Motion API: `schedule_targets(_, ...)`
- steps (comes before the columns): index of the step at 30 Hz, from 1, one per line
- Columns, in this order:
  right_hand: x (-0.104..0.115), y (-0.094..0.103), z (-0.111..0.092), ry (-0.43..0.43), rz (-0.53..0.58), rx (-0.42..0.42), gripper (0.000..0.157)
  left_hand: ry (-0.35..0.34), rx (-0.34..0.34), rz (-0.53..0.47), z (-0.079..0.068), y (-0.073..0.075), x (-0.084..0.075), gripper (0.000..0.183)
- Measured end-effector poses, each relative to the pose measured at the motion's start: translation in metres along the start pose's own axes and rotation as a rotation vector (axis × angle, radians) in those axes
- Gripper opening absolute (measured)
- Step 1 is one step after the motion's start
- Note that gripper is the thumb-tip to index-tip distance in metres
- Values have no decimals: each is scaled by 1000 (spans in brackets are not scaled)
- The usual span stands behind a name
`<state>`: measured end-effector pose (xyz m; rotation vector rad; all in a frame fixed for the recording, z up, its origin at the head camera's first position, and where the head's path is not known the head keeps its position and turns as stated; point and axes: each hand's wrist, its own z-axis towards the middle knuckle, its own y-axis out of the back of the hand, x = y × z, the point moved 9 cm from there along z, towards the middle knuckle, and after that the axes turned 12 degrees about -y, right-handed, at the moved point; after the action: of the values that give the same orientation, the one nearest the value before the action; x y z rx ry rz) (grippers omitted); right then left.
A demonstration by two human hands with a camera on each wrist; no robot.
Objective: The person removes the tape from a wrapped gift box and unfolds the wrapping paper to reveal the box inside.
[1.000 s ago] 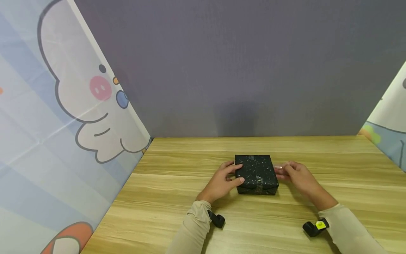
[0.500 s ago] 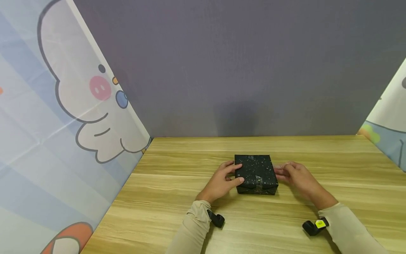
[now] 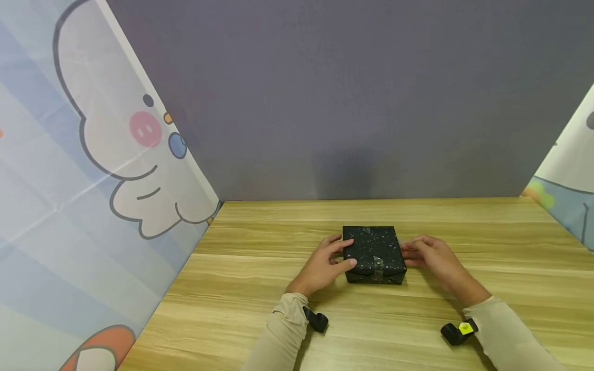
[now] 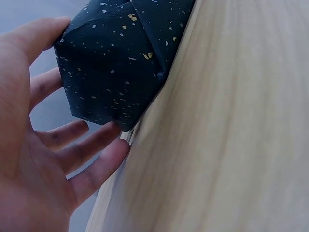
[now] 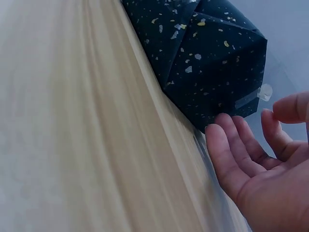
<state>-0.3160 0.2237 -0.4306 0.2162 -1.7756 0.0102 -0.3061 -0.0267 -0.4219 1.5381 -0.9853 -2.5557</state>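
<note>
A box wrapped in black speckled paper [image 3: 373,250] lies flat on the wooden table. My left hand [image 3: 320,265] rests against its left side, thumb and a finger reaching onto the top; in the left wrist view, the left fingers [image 4: 94,164] are spread beside the dark wrapped end. My right hand [image 3: 433,257] is at the box's right side. The right wrist view shows some right fingertips at the lower side of the box, while thumb and forefinger are close together. A clear tape strip [image 5: 247,100] lies on that side, its end standing out near them.
The wooden table [image 3: 260,247] runs back to a grey panel [image 3: 352,103]. A cartoon-printed sheet [image 3: 106,170] hangs at the left, another [image 3: 566,165] at the right. Black wrist cameras sit on both sleeves.
A small pale strip showing between my right hand and the box a second ago is no longer visible in the head view. The left hand and box have hardly moved.
</note>
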Motion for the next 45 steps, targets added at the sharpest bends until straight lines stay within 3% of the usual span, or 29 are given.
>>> schedule_targets(8, 3, -5, -1, 13, -93, -34, 35, 1, -3, 2, 1, 0, 0, 53)
schedule_targets(19, 5, -6, 0, 40, -114, -61, 32, 8, -13, 23, 2, 0, 4, 52)
schedule_targets(23, 9, -9, -2, 81, -178, -58, 42, 5, -16, 34, 2, 0, 4, 53)
schedule_targets(30, 14, -18, -6, 174, -404, -41, 67, 5, -35, 76, 0, 4, 4, 56)
schedule_targets(37, 17, -23, -8, 190, -435, 1, 78, -26, -80, 121, 2, 9, 2, 53)
schedule_targets(45, 19, -26, -9, 206, -448, 2, 76, -30, -152, 158, 4, 16, 1, 47)
